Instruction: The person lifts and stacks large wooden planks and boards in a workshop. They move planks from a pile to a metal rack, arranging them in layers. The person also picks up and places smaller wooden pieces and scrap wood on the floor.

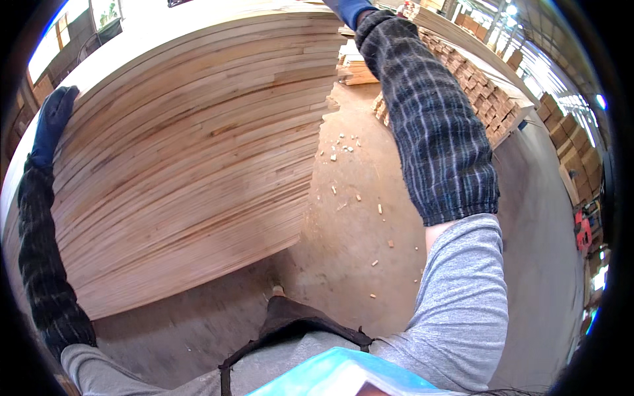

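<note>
A tall stack of long pale wooden boards [191, 145] fills the left and middle of the head view, its layered side facing me. My left hand [55, 122], in a blue glove, is closed at the upper left edge of the stack, its fingers bent over the top wooden board [158, 33]. Far ahead, my right hand [349, 8], also in a blue glove, reaches to the stack's right end. The picture's upper edge cuts that hand off, hiding its fingers. Dark plaid sleeve covers sheathe both forearms.
Small wood offcuts [333, 157] litter the concrete floor [350, 231] right of the stack. Beyond my right arm stands another pile of lumber [475, 86], board ends showing. Further wood stacks [573, 148] line the far right, near a red object [582, 231].
</note>
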Demonstrator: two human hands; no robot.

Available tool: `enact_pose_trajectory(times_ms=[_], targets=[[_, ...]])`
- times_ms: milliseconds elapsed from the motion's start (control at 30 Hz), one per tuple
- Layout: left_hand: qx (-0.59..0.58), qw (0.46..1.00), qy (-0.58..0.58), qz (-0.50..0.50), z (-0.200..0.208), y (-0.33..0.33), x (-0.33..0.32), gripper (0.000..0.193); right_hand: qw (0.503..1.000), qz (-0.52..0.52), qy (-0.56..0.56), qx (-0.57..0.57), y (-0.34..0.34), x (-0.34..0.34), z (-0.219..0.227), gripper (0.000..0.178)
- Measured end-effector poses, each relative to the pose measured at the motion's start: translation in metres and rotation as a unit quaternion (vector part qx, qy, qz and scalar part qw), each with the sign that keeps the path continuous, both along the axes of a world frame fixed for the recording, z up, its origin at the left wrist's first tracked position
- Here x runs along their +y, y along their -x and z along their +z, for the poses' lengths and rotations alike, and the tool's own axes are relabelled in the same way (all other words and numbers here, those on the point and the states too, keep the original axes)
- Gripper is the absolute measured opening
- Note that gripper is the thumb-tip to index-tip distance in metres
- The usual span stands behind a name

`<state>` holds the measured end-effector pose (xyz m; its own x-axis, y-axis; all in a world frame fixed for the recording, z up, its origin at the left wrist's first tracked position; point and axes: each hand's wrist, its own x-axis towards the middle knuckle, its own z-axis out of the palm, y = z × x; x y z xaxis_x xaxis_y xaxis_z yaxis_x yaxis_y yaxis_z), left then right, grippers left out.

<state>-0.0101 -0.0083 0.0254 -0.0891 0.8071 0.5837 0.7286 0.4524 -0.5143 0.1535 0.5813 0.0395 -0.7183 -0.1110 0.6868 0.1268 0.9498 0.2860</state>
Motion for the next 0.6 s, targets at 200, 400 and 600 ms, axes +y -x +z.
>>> enact_pose_trajectory(times_ms=[200, 400, 600], targets=[[-0.21, 0.973, 0.01, 0.093, 0.044, 0.02, 0.068, 0.029, 0.906, -0.016, 0.38, -0.187, 0.003, 0.021, 0.006, 0.044], [-0.266, 0.903, 0.19, -0.28, 0.072, -0.049, 0.367, 0.042, 0.956, -0.155, 0.192, -0.155, 0.023, 0.109, 0.013, 0.063], [-0.33, 0.851, 0.19, -0.361, 0.041, 0.012, 0.52, 0.043, 0.96, -0.078, 0.246, -0.108, 0.016, 0.026, -0.006, 0.056]])
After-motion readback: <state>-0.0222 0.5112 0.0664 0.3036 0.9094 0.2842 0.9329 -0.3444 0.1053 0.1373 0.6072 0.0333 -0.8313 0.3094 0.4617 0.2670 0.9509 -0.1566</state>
